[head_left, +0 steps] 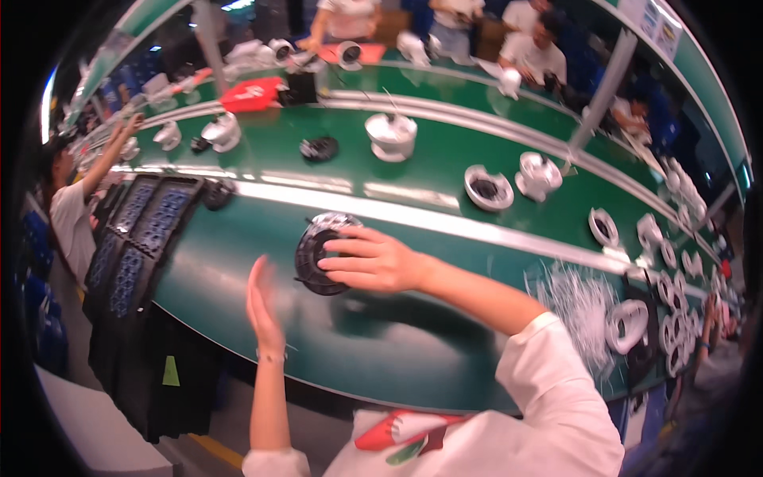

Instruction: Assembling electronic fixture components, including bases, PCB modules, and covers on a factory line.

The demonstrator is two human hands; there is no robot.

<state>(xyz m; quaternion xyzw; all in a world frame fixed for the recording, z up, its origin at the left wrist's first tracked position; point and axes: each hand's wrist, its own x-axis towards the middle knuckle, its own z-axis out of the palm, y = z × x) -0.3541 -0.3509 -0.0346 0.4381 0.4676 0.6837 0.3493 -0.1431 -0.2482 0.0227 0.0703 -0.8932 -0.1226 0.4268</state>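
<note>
My right hand [373, 260] has its fingers across the face of a black round plastic housing [308, 258] with a shiny silvery part [334, 221] along its far edge. The housing is tilted up above the green bench, and a dark shadow lies to its right. To the left of it, my left hand [263, 306] is raised with its fingers stretched out and slightly blurred. A gap separates that hand from the housing, and nothing is in it.
Black trays with blue-grey parts [151, 215] stand at the left, beside a small black part [217, 194]. White housings [390, 137] and another black part [319, 149] sit on the green conveyor. Right of my arm lie white cable ties [574, 306] and white rings [628, 326]. Other people work around.
</note>
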